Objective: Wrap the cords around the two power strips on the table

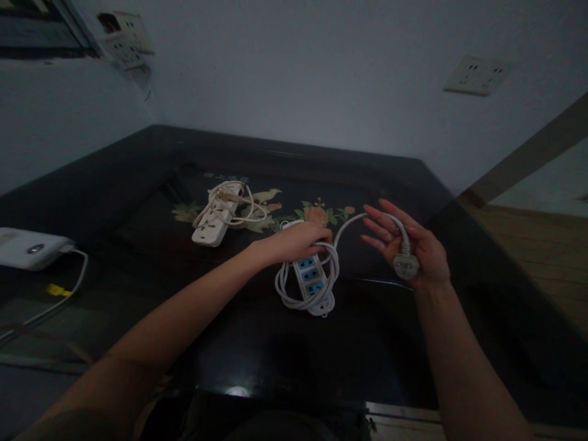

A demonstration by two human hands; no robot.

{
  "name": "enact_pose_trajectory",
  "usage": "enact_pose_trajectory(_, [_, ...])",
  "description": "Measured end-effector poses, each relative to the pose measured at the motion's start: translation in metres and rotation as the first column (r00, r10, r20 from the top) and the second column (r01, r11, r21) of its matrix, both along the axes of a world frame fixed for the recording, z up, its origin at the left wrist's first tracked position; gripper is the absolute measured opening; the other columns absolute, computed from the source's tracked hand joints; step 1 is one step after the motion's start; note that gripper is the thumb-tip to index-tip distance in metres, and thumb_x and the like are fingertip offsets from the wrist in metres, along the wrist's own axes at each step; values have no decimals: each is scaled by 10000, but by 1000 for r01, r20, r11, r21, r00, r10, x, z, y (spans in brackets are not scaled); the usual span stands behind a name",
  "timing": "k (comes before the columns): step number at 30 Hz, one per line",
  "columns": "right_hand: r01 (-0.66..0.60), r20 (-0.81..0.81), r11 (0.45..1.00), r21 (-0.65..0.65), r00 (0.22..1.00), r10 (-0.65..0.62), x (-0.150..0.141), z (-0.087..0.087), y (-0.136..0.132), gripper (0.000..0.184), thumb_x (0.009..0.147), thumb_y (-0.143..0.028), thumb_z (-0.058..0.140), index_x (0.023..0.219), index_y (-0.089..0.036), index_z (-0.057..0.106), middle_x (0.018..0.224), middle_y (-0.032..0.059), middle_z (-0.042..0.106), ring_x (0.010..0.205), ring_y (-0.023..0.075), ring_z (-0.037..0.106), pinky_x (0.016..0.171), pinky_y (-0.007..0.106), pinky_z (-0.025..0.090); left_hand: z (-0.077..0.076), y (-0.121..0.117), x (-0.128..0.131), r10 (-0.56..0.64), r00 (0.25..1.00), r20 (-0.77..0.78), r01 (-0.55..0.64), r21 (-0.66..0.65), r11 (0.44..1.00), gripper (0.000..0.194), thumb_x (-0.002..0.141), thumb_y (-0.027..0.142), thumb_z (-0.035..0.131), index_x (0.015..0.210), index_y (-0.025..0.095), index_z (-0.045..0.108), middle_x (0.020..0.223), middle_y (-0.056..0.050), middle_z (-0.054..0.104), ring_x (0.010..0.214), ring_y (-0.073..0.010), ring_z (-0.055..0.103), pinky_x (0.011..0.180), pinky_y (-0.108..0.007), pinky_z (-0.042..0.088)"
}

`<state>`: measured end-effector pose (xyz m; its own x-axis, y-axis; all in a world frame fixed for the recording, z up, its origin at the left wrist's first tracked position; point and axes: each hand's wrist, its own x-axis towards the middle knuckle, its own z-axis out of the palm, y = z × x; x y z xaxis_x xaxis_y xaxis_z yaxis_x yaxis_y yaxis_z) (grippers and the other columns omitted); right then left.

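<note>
A white power strip (301, 274) with blue sockets lies on the dark tabletop in front of me. Its pale cord (337, 272) is looped around it. Over the strip's far end, my left hand (307, 240) is closed, gripping the strip and part of the looped cord; its fingertips are mostly hidden. From the loops the cord runs right to my right hand (407, 242), which is raised palm up with its fingers loosely extended. The cord passes by those fingers, and the plug (406, 266) hangs against the palm near the wrist, held by that hand.
A second white power strip (212, 226), its cord wrapped around it, lies to the left on the dark, flower-patterned table (367, 343). At far left is a white device (32, 250) with a cable. Wall sockets (475, 75) are behind.
</note>
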<state>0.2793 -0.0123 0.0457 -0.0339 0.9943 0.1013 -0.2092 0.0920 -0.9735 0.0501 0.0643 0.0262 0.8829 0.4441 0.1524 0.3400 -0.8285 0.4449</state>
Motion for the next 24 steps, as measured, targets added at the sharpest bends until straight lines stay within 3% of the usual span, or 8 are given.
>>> enact_pose_trajectory(4, [-134, 96, 990, -49, 986, 138, 1, 2, -6, 405, 807, -378, 618, 1205, -312, 583, 1321, 56, 600, 1098, 258, 636, 868, 473, 549, -1, 1, 0, -5, 1000, -22, 6, 11, 1000, 171, 880, 202, 517, 1001, 178, 636, 968, -67, 658, 910, -192, 604, 806, -302, 436])
enact_pose_trajectory(6, [-167, 120, 982, -93, 977, 177, 2, 1, -7, 368, 797, -359, 669, 1157, -306, 611, 1251, 62, 647, 967, 237, 694, 802, 436, 580, -3, 2, 0, -21, 999, -30, 23, 39, 999, 170, 888, 216, 521, 1005, 187, 641, 961, -64, 657, 903, -190, 605, 802, -298, 434])
enact_pose_trajectory(9, [-60, 166, 992, -114, 983, 78, 4, 0, -4, 230, 746, -332, 739, 950, -251, 671, 930, 42, 747, 717, 188, 722, 688, 358, 604, -8, 4, 1, -57, 998, -17, 58, 84, 995, 157, 903, 229, 520, 988, 189, 646, 950, -60, 663, 923, -191, 600, 830, -300, 426])
enact_pose_trajectory(13, [144, 174, 987, -73, 976, -130, 11, 2, -2, 189, 697, -355, 769, 799, -224, 680, 679, 23, 720, 615, 178, 705, 619, 312, 599, -10, 6, 0, -70, 997, 8, 69, 97, 993, 164, 919, 239, 508, 1002, 178, 635, 957, -62, 669, 935, -193, 604, 843, -303, 428])
enact_pose_trajectory(15, [114, 140, 990, -79, 985, -102, 13, 4, -5, 219, 744, -403, 712, 877, -229, 693, 740, 47, 738, 662, 199, 716, 656, 350, 602, -10, 6, -1, -57, 998, 20, 55, 82, 995, 170, 923, 247, 503, 1011, 178, 631, 967, -63, 669, 931, -189, 609, 832, -295, 436])
enact_pose_trajectory(20, [-30, 77, 999, 28, 997, 28, 3, 4, -12, 387, 754, -400, 670, 1123, -289, 631, 1146, 62, 696, 1112, 282, 622, 878, 509, 535, -10, 8, -4, -34, 998, 50, 32, 39, 999, 179, 926, 242, 493, 1026, 177, 626, 1014, -67, 668, 968, -192, 616, 835, -290, 444])
enact_pose_trajectory(22, [6, 66, 996, 93, 998, -13, -5, 2, -11, 450, 707, -353, 723, 1143, -331, 616, 1187, 34, 674, 1161, 275, 584, 879, 491, 534, -10, 8, -5, -34, 998, 50, 32, 32, 999, 174, 920, 232, 498, 1029, 187, 626, 1016, -61, 670, 965, -191, 618, 830, -289, 446])
enact_pose_trajectory(24, [101, 54, 978, 182, 992, -112, -12, -2, -7, 422, 681, -321, 758, 1087, -343, 646, 1083, 19, 700, 1097, 252, 614, 861, 433, 540, -9, 8, -5, -26, 999, 36, 24, 39, 999, 175, 916, 239, 506, 1032, 197, 629, 1013, -57, 671, 961, -192, 619, 819, -290, 448])
